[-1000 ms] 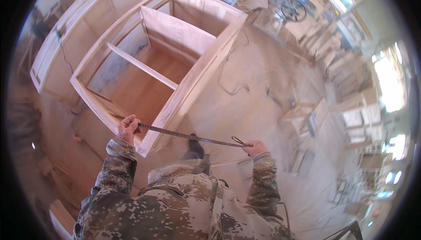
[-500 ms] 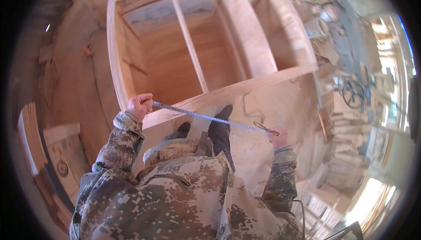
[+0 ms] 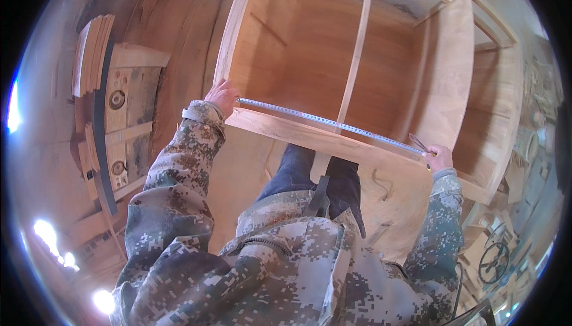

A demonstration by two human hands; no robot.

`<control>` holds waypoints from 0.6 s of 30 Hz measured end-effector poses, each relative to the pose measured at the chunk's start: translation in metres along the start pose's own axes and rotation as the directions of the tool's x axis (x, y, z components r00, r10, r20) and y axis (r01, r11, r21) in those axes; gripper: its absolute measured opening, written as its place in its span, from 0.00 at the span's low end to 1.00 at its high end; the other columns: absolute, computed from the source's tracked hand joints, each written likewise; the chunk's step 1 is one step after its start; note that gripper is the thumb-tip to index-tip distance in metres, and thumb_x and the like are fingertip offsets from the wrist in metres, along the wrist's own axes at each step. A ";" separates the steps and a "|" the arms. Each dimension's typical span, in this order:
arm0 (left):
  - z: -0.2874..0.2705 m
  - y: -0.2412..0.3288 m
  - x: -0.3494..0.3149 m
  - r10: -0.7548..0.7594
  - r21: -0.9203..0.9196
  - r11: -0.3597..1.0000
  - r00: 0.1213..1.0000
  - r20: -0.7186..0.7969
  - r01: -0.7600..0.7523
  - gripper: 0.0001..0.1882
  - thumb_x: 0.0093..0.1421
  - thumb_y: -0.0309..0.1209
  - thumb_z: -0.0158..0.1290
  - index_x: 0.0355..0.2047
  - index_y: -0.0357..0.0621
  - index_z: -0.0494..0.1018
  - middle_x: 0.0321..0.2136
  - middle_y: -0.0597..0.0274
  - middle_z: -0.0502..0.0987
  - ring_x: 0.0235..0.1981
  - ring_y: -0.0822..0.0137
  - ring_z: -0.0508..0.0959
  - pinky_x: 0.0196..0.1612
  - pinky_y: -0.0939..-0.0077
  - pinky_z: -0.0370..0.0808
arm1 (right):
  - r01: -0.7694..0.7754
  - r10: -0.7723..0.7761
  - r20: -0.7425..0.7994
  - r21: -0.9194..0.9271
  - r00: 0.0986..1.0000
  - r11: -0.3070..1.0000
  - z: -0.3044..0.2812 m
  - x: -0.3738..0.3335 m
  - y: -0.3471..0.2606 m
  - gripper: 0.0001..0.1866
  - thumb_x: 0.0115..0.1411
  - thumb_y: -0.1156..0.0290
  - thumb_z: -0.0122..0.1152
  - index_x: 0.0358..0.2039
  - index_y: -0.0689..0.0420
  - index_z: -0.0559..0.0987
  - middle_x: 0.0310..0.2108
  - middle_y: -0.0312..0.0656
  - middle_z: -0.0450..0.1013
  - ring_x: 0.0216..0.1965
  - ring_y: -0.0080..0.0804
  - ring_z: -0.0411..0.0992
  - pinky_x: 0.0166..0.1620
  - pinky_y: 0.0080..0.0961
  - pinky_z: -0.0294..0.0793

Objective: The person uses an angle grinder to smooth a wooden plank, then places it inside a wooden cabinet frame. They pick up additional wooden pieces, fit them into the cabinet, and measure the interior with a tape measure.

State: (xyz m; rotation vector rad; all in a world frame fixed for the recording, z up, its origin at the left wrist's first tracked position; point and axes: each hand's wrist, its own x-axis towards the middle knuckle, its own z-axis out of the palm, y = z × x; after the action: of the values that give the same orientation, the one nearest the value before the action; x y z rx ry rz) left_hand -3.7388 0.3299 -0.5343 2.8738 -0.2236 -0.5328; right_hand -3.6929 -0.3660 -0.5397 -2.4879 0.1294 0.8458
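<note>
A tape measure's blade (image 3: 333, 123) runs taut along the front rail (image 3: 298, 132) of a wooden cabinet frame. My left hand (image 3: 221, 98) is closed on the blade's end at the frame's front left corner. At the other end, my right hand (image 3: 438, 158) grips the tape measure near the upright inner panel (image 3: 450, 70); its case is mostly hidden by the fingers. A thin, pointed tool (image 3: 419, 142) also sticks out of this hand, its kind unclear. Between my hands, a narrow wooden divider strip (image 3: 357, 52) crosses the frame's opening from front to back.
Stacked boards (image 3: 89, 58) stand at the left beside a wooden piece (image 3: 119, 96) with round fittings. A handwheel (image 3: 494, 263) and wood scraps lie at the right. A thin cord (image 3: 381, 184) rests on the floor near my legs.
My right hand has come forward from over the floor to the cabinet's front rail, bringing the tape blade along it. The view has turned, and my legs now stand closer to the cabinet.
</note>
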 end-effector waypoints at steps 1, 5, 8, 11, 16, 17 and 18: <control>0.003 -0.005 0.002 0.045 0.056 0.998 0.999 -0.030 -0.043 0.06 0.59 0.27 0.54 0.32 0.44 0.81 0.40 0.56 0.74 0.50 0.49 0.72 0.53 0.52 0.71 | -0.031 0.033 0.060 -0.030 0.998 0.999 0.004 0.012 -0.001 0.09 0.56 0.68 0.68 0.30 0.61 0.84 0.21 0.42 0.77 0.23 0.27 0.75 0.30 0.33 0.74; 0.012 -0.026 0.009 0.035 0.071 0.997 0.973 -0.228 -0.020 0.13 0.53 0.21 0.55 0.38 0.46 0.83 0.56 0.55 0.74 0.60 0.48 0.69 0.61 0.56 0.71 | -0.115 0.124 0.194 -0.058 0.973 0.992 0.017 0.037 0.007 0.09 0.57 0.67 0.68 0.30 0.60 0.84 0.20 0.39 0.75 0.22 0.27 0.73 0.29 0.33 0.71; 0.015 -0.039 0.002 -0.273 -0.188 0.960 0.852 -0.447 0.208 0.13 0.55 0.20 0.55 0.40 0.45 0.82 0.52 0.54 0.77 0.55 0.50 0.74 0.58 0.58 0.73 | -0.136 0.149 0.208 -0.076 0.967 0.988 0.030 0.044 0.012 0.08 0.55 0.70 0.68 0.25 0.62 0.83 0.17 0.35 0.71 0.20 0.22 0.69 0.25 0.29 0.67; 0.012 -0.043 -0.013 -0.301 -0.208 0.953 0.790 -0.535 0.222 0.11 0.57 0.19 0.56 0.40 0.41 0.81 0.43 0.53 0.81 0.48 0.50 0.79 0.53 0.60 0.76 | -0.169 0.182 0.205 -0.079 0.962 0.982 0.037 0.048 0.014 0.08 0.56 0.70 0.68 0.26 0.62 0.83 0.17 0.34 0.71 0.21 0.21 0.68 0.25 0.29 0.67; 0.025 -0.003 -0.028 -0.287 -0.373 0.923 0.811 -0.510 0.092 0.10 0.57 0.15 0.57 0.38 0.37 0.80 0.38 0.51 0.82 0.42 0.50 0.81 0.46 0.62 0.78 | -0.200 0.247 0.224 -0.212 0.943 0.956 0.019 0.055 0.030 0.12 0.59 0.65 0.68 0.39 0.59 0.85 0.28 0.40 0.80 0.28 0.27 0.75 0.35 0.30 0.74; 0.030 0.010 -0.028 -0.285 -0.436 0.898 0.837 -0.468 0.062 0.10 0.57 0.15 0.57 0.39 0.36 0.80 0.38 0.51 0.82 0.43 0.51 0.81 0.47 0.63 0.78 | -0.205 0.220 0.233 -0.090 0.947 0.975 0.011 0.052 0.035 0.11 0.59 0.67 0.67 0.39 0.60 0.85 0.28 0.39 0.80 0.29 0.26 0.75 0.36 0.29 0.74; 0.034 0.024 -0.026 -0.278 -0.493 0.869 0.861 -0.425 0.037 0.10 0.57 0.14 0.57 0.39 0.35 0.80 0.39 0.50 0.82 0.43 0.51 0.81 0.48 0.64 0.77 | -0.231 0.228 0.223 -0.016 0.948 0.973 0.001 0.049 0.042 0.11 0.60 0.68 0.66 0.38 0.62 0.85 0.29 0.39 0.81 0.30 0.26 0.76 0.37 0.28 0.74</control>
State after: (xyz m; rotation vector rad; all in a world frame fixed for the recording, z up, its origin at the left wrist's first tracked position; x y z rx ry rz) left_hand -3.7782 0.3060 -0.5507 2.4416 0.2115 0.1231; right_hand -3.6642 -0.3980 -0.5878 -2.3780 0.3494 1.2117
